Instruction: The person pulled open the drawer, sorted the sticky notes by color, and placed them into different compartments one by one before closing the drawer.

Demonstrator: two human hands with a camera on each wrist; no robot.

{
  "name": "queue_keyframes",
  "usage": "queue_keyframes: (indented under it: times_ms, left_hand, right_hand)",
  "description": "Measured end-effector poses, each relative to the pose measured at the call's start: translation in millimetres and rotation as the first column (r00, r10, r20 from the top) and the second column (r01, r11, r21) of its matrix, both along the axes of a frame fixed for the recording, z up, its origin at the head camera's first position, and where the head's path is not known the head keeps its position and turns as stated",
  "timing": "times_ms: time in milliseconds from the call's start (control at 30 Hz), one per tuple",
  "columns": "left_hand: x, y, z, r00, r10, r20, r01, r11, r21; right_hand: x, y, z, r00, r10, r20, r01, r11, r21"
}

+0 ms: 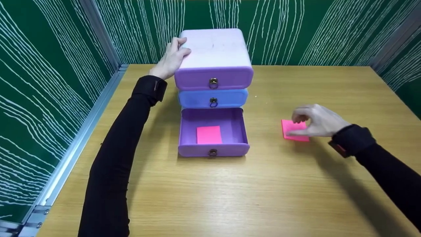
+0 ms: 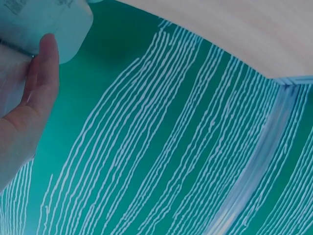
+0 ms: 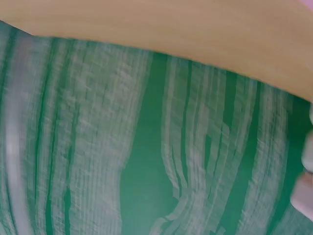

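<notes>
A small drawer unit (image 1: 213, 49) with a pale top stands at the back of the table. My left hand (image 1: 172, 57) rests on its top left edge, and in the left wrist view a straight finger (image 2: 48, 68) lies against it. The bottom purple drawer (image 1: 233, 131) is pulled out, with a pink sticky-note pad (image 1: 209, 135) inside. To the right, my right hand (image 1: 320, 121) hangs over a second pink sticky-note pad (image 1: 289, 125) on the table, thumb and bent fingers apart. Only blurred fingertips of that hand show in the right wrist view.
Above the pulled-out drawer are a closed blue drawer (image 1: 195, 99) and a closed purple drawer (image 1: 194, 79), each with a ring pull. The wooden table (image 1: 210, 191) is bounded by green walls (image 1: 279, 33) with white lines and a metal frame (image 1: 72, 141) at left.
</notes>
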State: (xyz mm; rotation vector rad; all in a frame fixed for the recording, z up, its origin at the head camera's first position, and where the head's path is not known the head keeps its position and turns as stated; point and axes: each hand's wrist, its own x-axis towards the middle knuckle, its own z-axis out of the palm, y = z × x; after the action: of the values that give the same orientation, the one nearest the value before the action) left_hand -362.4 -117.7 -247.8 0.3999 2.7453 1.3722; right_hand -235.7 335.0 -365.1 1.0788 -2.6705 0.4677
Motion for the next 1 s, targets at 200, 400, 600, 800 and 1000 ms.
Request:
queue_keyframes:
  times_ms: [200, 400, 600, 800, 1000]
  left_hand:
    - [-0.8, -3.5, -0.4, 1.0, 0.005, 0.014, -0.005, 1.0, -0.002]
    - [-0.9, -3.7, -1.2, 1.0, 0.009, 0.013, -0.009, 1.0, -0.005]
    - [0.9, -2.9, -2.3, 1.0, 0.007, 0.014, -0.007, 1.0, 0.006]
    - [1.0, -1.2, -1.9, 1.0, 0.005, 0.021, -0.005, 1.0, 0.006]
    - [0.5, -0.6, -0.2, 1.0, 0.007, 0.026, -0.007, 1.0, 0.0]
  right_hand:
    - [2.3, 22.1, -21.4, 0.97, -0.172, 0.174, 0.151, 0.98, 0.127]
    - [1.7, 20.5, -29.6, 0.942, -0.209, 0.264, 0.164, 0.969, 0.184]
    - [-1.2, 14.5, -25.6, 0.942, -0.164, 0.292, 0.131, 0.983, 0.127]
    - [2.7, 1.9, -22.0, 0.971, -0.089, 0.222, 0.068, 0.993, 0.1]
    - [11.3, -25.7, 2.3, 0.991, -0.011, 0.133, 0.003, 0.998, 0.063]
